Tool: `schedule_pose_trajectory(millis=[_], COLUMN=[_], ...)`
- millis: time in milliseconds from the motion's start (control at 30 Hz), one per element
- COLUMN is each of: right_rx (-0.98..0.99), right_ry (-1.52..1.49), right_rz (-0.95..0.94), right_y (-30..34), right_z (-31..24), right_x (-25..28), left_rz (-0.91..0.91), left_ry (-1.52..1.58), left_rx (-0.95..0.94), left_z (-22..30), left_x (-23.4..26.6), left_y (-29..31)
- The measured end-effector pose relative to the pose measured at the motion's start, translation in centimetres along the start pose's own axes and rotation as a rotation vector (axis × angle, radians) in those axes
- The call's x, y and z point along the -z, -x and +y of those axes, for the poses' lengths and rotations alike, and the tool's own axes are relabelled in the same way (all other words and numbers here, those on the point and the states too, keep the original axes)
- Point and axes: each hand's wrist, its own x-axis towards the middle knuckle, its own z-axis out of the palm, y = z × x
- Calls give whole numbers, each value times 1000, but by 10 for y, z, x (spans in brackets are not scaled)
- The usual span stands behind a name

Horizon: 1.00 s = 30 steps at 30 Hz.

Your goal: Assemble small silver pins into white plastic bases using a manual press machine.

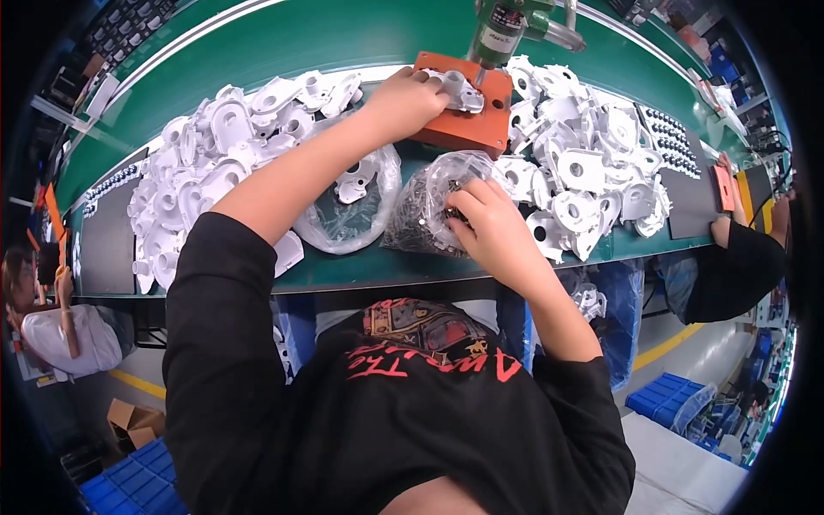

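My left hand (407, 105) reaches far forward to an orange fixture block (463, 129), its curled fingers gripping a white plastic part (455, 84) with a short round tube that sits on the block. Just above that part points the lower end of a green press or drill machine (496, 43). Nearer to me, my right hand (493, 219) dips into a clear plastic bag (416, 215) full of small metal pieces, fingers bent together. What its fingertips pinch is too small to make out.
Heaps of white plastic parts (223, 163) lie to the left and right (584, 163) on the green bench. Between them is a clear bag-lined opening (343, 236) with a white part inside. Dark trays of small black pieces (674, 142) flank the heaps. Other people work at both sides.
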Motion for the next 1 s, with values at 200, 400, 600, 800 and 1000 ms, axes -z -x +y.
schedule_pose_trajectory(millis=[200,400,600,800,1000], right_rx=[-8,-13,-27,-30,-11], right_ry=[-34,-49,-67,-65,-50], right_rz=[12,-6,6,-56,-40], right_y=[0,-2,-1,-9,-12], right_z=[0,-2,0,2,4], right_x=[-1,0,-2,3,1], left_rz=[277,16,-49,-967,-563], left_ry=[37,306,483,424,122], left_rx=[-113,-84,99,322,490], left_z=[-4,-13,-31,3,10], left_x=[-7,-6,21,68,50], left_y=[-5,-4,25,113,131])
